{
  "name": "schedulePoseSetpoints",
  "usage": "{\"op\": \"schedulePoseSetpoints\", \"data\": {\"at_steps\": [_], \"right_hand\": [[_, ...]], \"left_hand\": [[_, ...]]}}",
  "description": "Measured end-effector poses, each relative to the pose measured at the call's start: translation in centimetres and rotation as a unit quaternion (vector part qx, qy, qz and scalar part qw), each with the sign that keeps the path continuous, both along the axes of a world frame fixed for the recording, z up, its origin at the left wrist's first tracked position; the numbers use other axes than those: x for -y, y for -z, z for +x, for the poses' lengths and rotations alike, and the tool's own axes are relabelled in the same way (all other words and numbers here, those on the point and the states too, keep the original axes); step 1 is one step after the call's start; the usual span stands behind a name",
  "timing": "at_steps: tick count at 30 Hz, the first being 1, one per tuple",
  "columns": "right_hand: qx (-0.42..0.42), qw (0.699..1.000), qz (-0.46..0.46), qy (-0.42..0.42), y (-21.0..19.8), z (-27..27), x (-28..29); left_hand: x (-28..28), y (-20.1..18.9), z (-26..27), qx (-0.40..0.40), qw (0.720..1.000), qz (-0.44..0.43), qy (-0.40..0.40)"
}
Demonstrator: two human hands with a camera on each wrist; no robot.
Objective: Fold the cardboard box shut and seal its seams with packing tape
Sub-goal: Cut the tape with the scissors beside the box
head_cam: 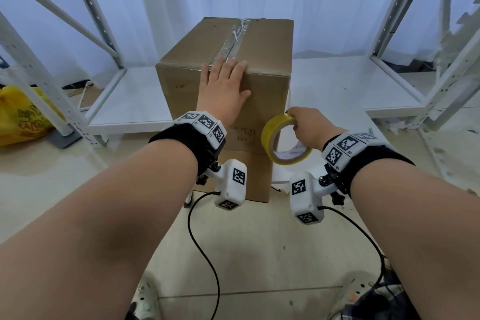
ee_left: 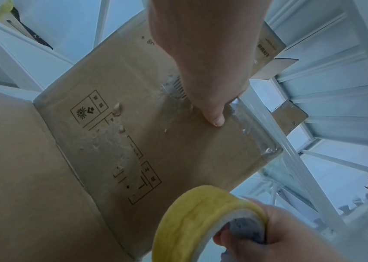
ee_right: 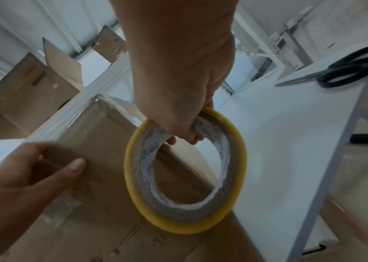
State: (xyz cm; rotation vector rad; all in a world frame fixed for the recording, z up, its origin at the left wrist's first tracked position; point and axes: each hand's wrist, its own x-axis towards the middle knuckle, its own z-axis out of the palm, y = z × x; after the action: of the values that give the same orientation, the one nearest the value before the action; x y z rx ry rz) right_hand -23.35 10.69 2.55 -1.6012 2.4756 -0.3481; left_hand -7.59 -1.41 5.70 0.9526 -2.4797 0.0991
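Note:
The brown cardboard box (head_cam: 262, 91) stands on the floor with its top flaps folded shut. A strip of clear tape (head_cam: 233, 41) runs along the top centre seam. My left hand (head_cam: 223, 86) lies flat on the near face, fingers reaching over the top edge and thumb spread to the right (ee_left: 214, 118). My right hand (head_cam: 309, 127) grips a yellow tape roll (head_cam: 267, 135) beside the box's near right corner, fingers hooked through its core (ee_right: 178, 225). Clear tape also shines along the top near edge (ee_left: 245, 124).
White metal shelving frames (head_cam: 78, 41) stand left and right, with low white shelf boards (head_cam: 363, 86) behind the box. Black scissors (ee_right: 335, 68) lie on the board to the right. A yellow bag (head_cam: 20, 117) sits far left. Another open carton (ee_right: 32, 92) stands beyond. Wrist-camera cables trail over the floor.

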Motion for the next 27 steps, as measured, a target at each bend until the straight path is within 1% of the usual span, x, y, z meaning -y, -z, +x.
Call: {"op": "schedulePoseSetpoints", "data": {"at_steps": [3, 6, 8, 11, 13, 16, 18, 20, 21, 24, 27], "right_hand": [[0.069, 0.997, 0.004, 0.043, -0.1, -0.5, -1.0], [0.104, 0.992, -0.002, 0.069, -0.6, -1.6, -2.6], [0.113, 0.989, -0.006, 0.095, -0.8, -2.8, -4.4], [0.097, 0.986, 0.004, 0.138, -0.8, -4.6, -7.8], [0.075, 0.983, 0.024, 0.168, -0.8, -5.7, -10.2], [0.025, 0.978, 0.051, 0.2, -0.9, -6.6, -13.0], [-0.024, 0.976, 0.088, 0.197, -0.8, -7.0, -14.2], [-0.046, 0.972, 0.13, 0.191, -0.5, -7.4, -14.6], [-0.042, 0.972, 0.137, 0.187, -0.1, -7.6, -14.4], [-0.005, 0.971, 0.117, 0.206, 2.4, -9.3, -12.8], [0.011, 0.963, 0.143, 0.23, 5.5, -10.3, -11.0]], "left_hand": [[-0.5, -0.3, 0.1, -0.001, 1.0, 0.014, 0.001], [-1.9, -0.7, 0.2, -0.041, 0.998, 0.04, 0.016], [-3.5, -0.9, -0.1, -0.063, 0.996, 0.021, 0.053], [-6.2, -0.7, -1.4, -0.061, 0.989, -0.024, 0.134], [-8.1, -0.4, -2.8, -0.044, 0.982, -0.021, 0.184], [-9.7, 0.5, -5.3, 0.024, 0.974, -0.005, 0.224], [-10.2, 1.3, -7.0, 0.057, 0.969, 0.025, 0.237], [-10.5, 2.2, -8.5, 0.08, 0.968, 0.049, 0.233], [-10.7, 2.4, -8.9, 0.09, 0.969, 0.047, 0.223], [-10.6, 3.2, -10.0, 0.111, 0.971, 0.018, 0.211], [-10.3, 3.7, -10.2, 0.113, 0.97, -0.004, 0.216]]}}
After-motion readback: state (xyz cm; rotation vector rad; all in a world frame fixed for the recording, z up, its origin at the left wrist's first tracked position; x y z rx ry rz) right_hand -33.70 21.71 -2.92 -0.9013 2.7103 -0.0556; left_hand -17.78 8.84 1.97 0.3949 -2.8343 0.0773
